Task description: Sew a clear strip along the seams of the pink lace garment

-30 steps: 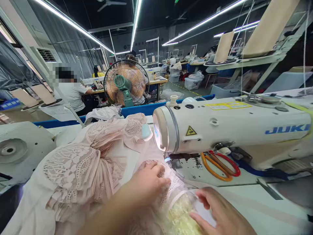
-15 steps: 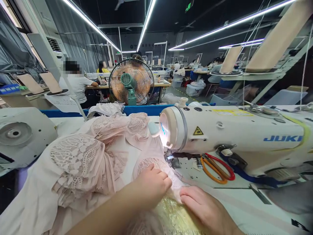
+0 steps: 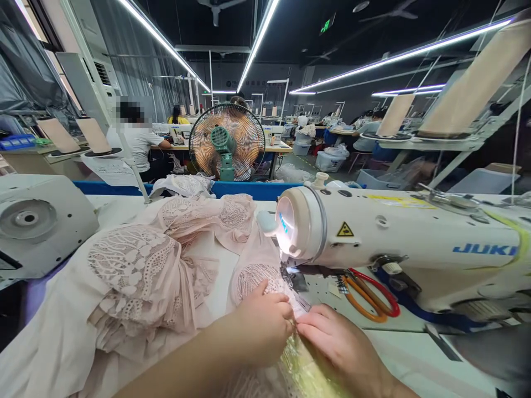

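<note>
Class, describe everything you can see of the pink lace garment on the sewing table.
The pale pink lace garment lies crumpled across the white table, left of the white sewing machine. It mixes openwork floral lace panels, pleated strips and plain thin cloth. One edge reaches the machine's needle, where the left hand and right hand press on it, fingertips together.

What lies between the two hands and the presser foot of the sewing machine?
In the head view, pink lace fabric lies there. The left hand and right hand rest on it, close before the presser foot.
</note>
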Demonstrator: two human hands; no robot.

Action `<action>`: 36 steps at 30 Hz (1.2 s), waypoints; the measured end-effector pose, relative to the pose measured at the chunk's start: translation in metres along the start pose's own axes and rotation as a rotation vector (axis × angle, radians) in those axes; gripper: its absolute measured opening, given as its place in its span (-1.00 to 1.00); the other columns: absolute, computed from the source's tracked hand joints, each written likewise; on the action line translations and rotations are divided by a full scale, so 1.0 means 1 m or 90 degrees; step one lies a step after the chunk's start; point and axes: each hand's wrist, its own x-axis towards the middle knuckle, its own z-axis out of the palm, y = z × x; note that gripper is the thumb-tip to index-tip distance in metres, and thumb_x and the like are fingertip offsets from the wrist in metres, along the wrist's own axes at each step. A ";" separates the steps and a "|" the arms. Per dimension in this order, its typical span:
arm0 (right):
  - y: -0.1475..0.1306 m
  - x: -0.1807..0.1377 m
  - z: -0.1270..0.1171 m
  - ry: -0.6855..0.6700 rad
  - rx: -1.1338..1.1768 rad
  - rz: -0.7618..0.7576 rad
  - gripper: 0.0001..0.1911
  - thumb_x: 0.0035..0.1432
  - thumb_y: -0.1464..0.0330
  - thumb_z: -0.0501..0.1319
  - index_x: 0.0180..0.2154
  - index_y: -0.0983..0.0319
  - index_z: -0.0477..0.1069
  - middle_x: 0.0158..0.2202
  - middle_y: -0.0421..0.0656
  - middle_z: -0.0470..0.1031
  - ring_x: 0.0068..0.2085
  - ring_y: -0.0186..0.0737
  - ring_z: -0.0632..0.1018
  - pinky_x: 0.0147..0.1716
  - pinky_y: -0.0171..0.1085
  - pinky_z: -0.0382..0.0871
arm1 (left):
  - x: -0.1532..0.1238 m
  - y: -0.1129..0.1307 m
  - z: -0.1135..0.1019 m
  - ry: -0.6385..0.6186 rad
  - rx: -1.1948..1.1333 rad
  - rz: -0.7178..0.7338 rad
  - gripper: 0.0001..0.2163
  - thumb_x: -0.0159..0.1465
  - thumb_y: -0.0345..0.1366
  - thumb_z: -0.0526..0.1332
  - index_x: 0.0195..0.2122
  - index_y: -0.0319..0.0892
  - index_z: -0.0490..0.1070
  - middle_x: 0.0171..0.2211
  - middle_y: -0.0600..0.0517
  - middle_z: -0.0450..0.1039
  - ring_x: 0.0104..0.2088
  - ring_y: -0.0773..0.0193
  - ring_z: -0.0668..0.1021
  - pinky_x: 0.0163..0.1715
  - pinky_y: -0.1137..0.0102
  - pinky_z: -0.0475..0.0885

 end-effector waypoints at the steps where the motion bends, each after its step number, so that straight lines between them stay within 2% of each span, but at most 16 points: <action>1: 0.000 0.003 0.000 0.007 0.003 0.011 -0.65 0.29 0.41 -0.08 -0.29 0.16 0.48 -0.32 -0.15 0.51 -0.25 -0.16 0.45 -0.34 -0.26 0.32 | 0.001 -0.002 0.002 0.000 0.002 0.000 -0.87 0.17 -0.38 0.15 -0.28 -0.18 0.44 -0.19 -0.02 0.47 -0.01 0.12 0.41 0.19 -0.07 0.06; 4: -0.001 0.011 -0.002 0.024 0.004 0.034 -0.63 0.27 0.38 -0.09 -0.33 0.16 0.49 -0.37 -0.13 0.48 -0.30 -0.16 0.46 -0.36 -0.26 0.32 | 0.004 -0.008 0.007 0.011 0.012 -0.003 -0.85 0.17 -0.43 0.16 -0.23 -0.20 0.42 -0.18 -0.03 0.48 -0.01 0.13 0.41 0.19 -0.05 0.06; 9: -0.001 0.027 -0.008 -0.010 0.031 0.100 -0.62 0.23 0.43 -0.08 -0.40 0.16 0.50 -0.36 -0.13 0.48 -0.30 -0.16 0.47 -0.32 -0.23 0.34 | 0.008 -0.018 0.008 0.008 0.021 -0.028 -0.88 0.24 -0.44 0.11 -0.23 -0.20 0.40 -0.12 -0.02 0.47 0.04 0.15 0.38 0.20 -0.02 0.06; 11: 0.001 0.030 -0.007 0.012 0.005 0.113 -0.63 0.24 0.41 -0.06 -0.40 0.15 0.50 -0.36 -0.14 0.48 -0.32 -0.16 0.48 -0.33 -0.22 0.35 | 0.010 -0.022 0.008 0.016 0.025 -0.040 -0.88 0.25 -0.44 0.11 -0.24 -0.18 0.41 -0.14 -0.01 0.49 0.07 0.16 0.37 0.21 0.03 0.05; 14: 0.006 0.030 -0.002 0.042 -0.074 0.040 -0.65 0.25 0.41 -0.03 -0.35 0.16 0.52 -0.35 -0.12 0.50 -0.31 -0.13 0.49 -0.33 -0.21 0.36 | 0.011 -0.030 0.012 0.036 0.013 -0.047 -0.83 0.25 -0.45 0.13 -0.17 -0.14 0.42 -0.18 0.03 0.51 0.10 0.15 0.34 0.20 0.01 0.04; 17: 0.010 0.025 0.003 0.073 -0.123 -0.047 -0.65 0.27 0.41 -0.03 -0.25 0.19 0.54 -0.29 -0.09 0.56 -0.25 -0.07 0.51 -0.28 -0.21 0.38 | 0.012 -0.037 0.016 0.046 0.000 -0.044 -0.84 0.29 -0.36 0.13 -0.14 -0.07 0.43 -0.14 0.04 0.50 0.13 0.10 0.30 0.19 -0.07 -0.01; 21: 0.012 0.019 0.006 0.116 -0.126 -0.078 -0.66 0.25 0.45 -0.02 -0.15 0.21 0.52 -0.20 -0.13 0.58 -0.17 -0.05 0.50 -0.22 -0.20 0.37 | 0.013 -0.039 0.016 0.049 0.023 -0.041 -0.85 0.32 -0.34 0.10 -0.22 -0.12 0.47 -0.08 -0.02 0.46 0.17 0.03 0.24 0.19 -0.12 -0.04; 24: 0.013 0.018 0.007 0.146 -0.107 -0.105 -0.67 0.17 0.48 0.03 -0.12 0.22 0.49 -0.15 -0.21 0.58 -0.12 -0.05 0.49 -0.20 -0.19 0.36 | 0.012 -0.036 0.014 0.056 0.037 -0.033 -0.84 0.27 -0.40 0.12 -0.17 -0.16 0.44 -0.12 -0.05 0.45 0.17 0.05 0.25 0.19 -0.12 0.00; 27: 0.014 0.018 0.008 0.172 -0.095 -0.109 -0.66 0.13 0.49 0.06 -0.09 0.24 0.47 -0.15 -0.21 0.58 -0.11 -0.03 0.48 -0.18 -0.15 0.36 | 0.011 -0.034 0.013 0.053 0.046 -0.023 -0.76 0.20 -0.42 0.16 -0.09 -0.16 0.41 -0.15 -0.05 0.45 0.16 0.04 0.26 0.17 -0.14 0.03; 32: 0.013 0.017 0.008 0.194 -0.043 -0.086 -0.70 0.15 0.48 0.06 -0.14 0.20 0.48 -0.15 -0.21 0.58 -0.06 -0.04 0.46 -0.16 -0.16 0.34 | 0.014 -0.033 0.010 0.039 0.082 -0.046 -0.82 0.28 -0.39 0.11 -0.12 -0.15 0.44 -0.17 -0.05 0.47 0.15 0.05 0.29 0.17 -0.16 0.05; 36: 0.016 0.016 0.004 0.234 -0.024 -0.076 -0.75 0.21 0.48 0.04 -0.18 0.21 0.46 -0.22 -0.20 0.58 -0.06 -0.07 0.45 -0.14 -0.16 0.30 | 0.017 -0.033 0.004 0.021 0.096 -0.082 -0.79 0.31 -0.37 0.09 -0.07 -0.16 0.43 -0.03 -0.07 0.43 0.20 -0.01 0.24 0.15 -0.22 0.06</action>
